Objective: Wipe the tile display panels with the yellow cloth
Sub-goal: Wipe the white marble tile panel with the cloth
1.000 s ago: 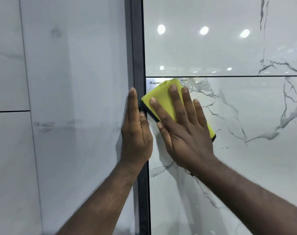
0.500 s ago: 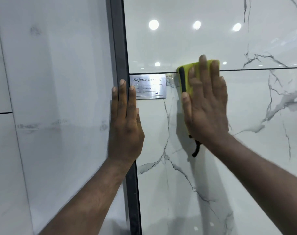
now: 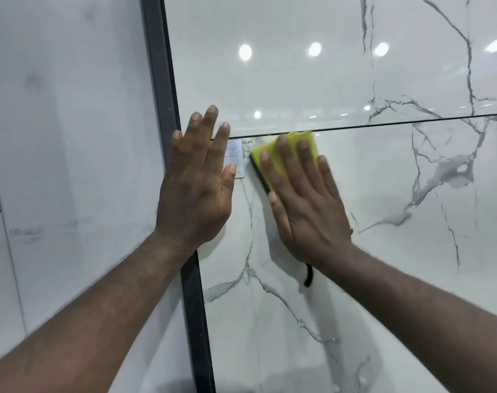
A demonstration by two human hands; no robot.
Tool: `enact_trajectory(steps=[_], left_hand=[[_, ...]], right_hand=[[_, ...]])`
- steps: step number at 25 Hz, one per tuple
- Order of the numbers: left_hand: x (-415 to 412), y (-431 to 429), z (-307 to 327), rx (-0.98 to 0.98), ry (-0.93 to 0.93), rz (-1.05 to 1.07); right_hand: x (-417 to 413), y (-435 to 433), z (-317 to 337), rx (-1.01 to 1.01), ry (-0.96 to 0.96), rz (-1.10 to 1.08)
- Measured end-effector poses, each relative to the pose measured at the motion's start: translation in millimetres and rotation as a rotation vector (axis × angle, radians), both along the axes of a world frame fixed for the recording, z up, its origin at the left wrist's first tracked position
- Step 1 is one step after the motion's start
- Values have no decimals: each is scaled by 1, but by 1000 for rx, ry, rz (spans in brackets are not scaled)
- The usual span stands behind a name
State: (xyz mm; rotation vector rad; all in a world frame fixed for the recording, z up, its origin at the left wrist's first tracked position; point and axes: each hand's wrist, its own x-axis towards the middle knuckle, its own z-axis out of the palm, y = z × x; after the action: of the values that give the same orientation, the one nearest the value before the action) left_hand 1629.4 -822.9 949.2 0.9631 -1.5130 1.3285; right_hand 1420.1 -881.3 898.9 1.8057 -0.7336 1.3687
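Marble tile panel, right of dark frame: wipe pass in progress near its left edge; next move likely needs a flat sweep right w/ even pressure. L hand: flat, fingers spread, holding nothing. R hand, just right: flat, pressing yellow cloth on panel, beside label plate.

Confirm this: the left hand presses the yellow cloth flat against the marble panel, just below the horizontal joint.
Wrong hand. The head view shows the right hand pressing the yellow cloth flat against the marble panel, just below the horizontal joint; the left hand holds nothing.
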Motion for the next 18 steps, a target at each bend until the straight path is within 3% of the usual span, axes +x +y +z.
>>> enact_trajectory(steps=[2,3,6,7,11,12,15,16,18], left_hand=[[-6,-6,-2,24,-45,82],[-7,-10,-7,21,-64,161],[-5,-17,-16,24,-124,301],[-6,-18,-17,18,-118,305],[-9,-20,-20,-22,-99,300],[-9,-20,-21,-17,-97,308],[-8,-21,-20,-1,-94,323],[-8,-21,-20,-2,-91,322],[-8,-21,-20,-6,-95,314]], right_hand=[[-34,-12,13,-140,277,-18],[-46,-18,24,-143,276,-10],[-37,-12,34,102,-145,52],[-30,-11,28,104,-153,44],[-59,-23,32,-161,255,-29],[-65,-25,40,-146,214,-47],[-54,-18,42,156,-202,24],[-48,-16,34,127,-152,5],[-57,-22,21,-97,224,-37]])
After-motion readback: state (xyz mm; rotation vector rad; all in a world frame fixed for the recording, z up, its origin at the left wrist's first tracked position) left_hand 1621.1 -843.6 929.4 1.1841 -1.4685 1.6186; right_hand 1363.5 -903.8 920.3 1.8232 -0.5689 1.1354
